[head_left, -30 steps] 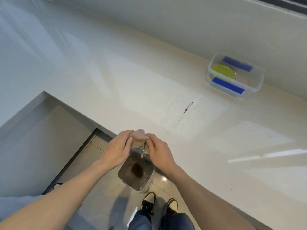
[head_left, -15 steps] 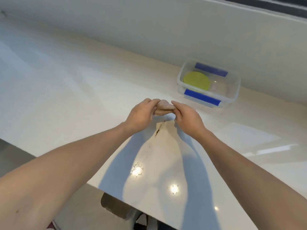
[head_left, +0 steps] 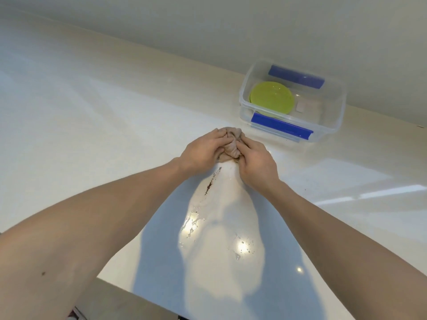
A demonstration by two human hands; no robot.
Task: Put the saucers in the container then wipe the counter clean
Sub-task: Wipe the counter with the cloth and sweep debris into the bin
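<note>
Near the counter's (head_left: 80, 125) front edge lie water droplets (head_left: 191, 224), then a dark streak of crumbs (head_left: 211, 182). The wipe should probably run along that streak toward the front edge, cloth pressed flat. Both forearms reach forward, converging; the left hand (head_left: 203, 150) and right hand (head_left: 256, 161) each grip the bunched cloth (head_left: 233, 144) with curled fingers. Toward the back edge, the green saucers (head_left: 272, 98) already sit in the container (head_left: 332, 124).

the counter (head_left: 97, 125) looks like smooth, glossy cream stone, mirroring lamps and beaded with water drops (head_left: 241, 247); a gritty dark smear (head_left: 211, 182) lies on it; the cloth (head_left: 233, 144) is soft, crumpled beige fabric; the container (head_left: 328, 132) is clear shiny plastic with glossy blue clips; the saucers (head_left: 271, 98) are smooth lime-green plastic; the wall (head_left: 231, 26) is matt.
</note>
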